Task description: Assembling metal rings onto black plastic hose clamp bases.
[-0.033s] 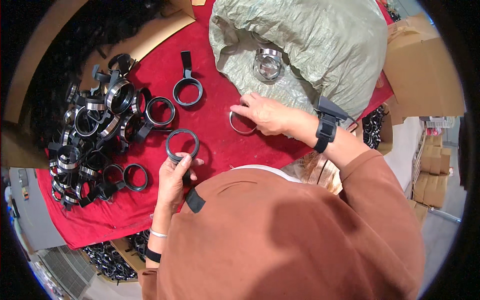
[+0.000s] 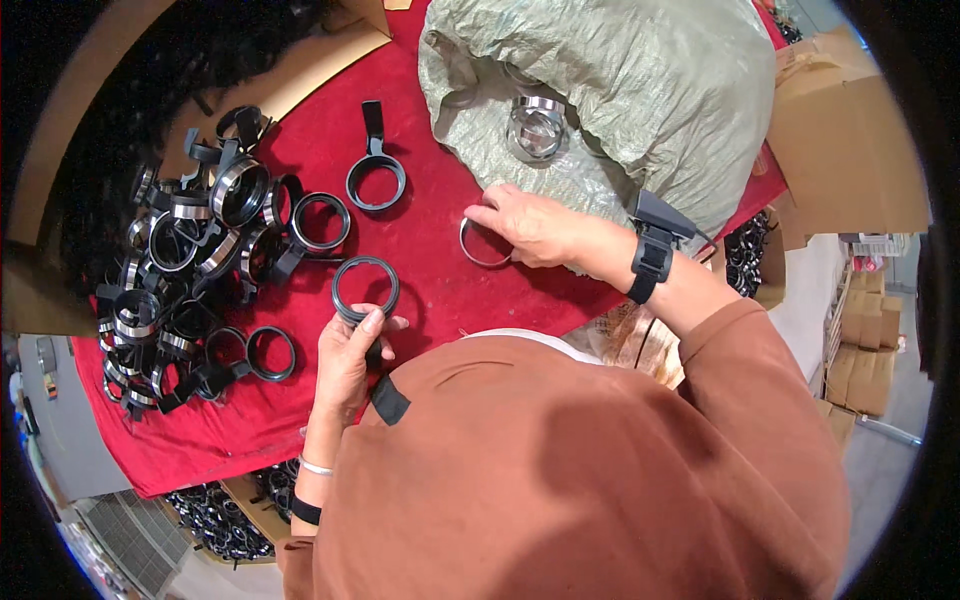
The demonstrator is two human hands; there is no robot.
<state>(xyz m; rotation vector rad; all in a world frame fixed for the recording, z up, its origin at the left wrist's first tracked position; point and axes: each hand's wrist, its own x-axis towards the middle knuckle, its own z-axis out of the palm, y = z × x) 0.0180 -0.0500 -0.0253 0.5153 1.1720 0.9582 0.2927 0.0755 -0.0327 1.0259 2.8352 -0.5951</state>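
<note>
My left hand (image 2: pixel 345 355) is closed on a black ring with a handle (image 2: pixel 337 283), its round opening facing up. The handle passes under my fingers, and a flat black end (image 2: pixel 390 400) shows below the hand, against the brown shirt. To the right, the fingers of my right hand (image 2: pixel 530 228) pinch a thin silver metal ring (image 2: pixel 463 243) at its upper right side, just over the red cloth. Another black ring with a handle (image 2: pixel 376 198) lies between and beyond the hands, handle pointing away. Stacked metal rings (image 2: pixel 536 130) sit at the mouth of a pale woven sack (image 2: pixel 640 90).
A heap of black handled rings with silver bands (image 2: pixel 195 250) covers the left of the red cloth (image 2: pixel 430 270). Behind it stands an open cardboard box (image 2: pixel 330 60) of dark parts. More cardboard boxes (image 2: pixel 850 140) are at the right, and another box of rings (image 2: pixel 215 520) is below the table.
The metal ring in my right hand has tilted very slightly. My left hand and the black ring in it stay where they were.
</note>
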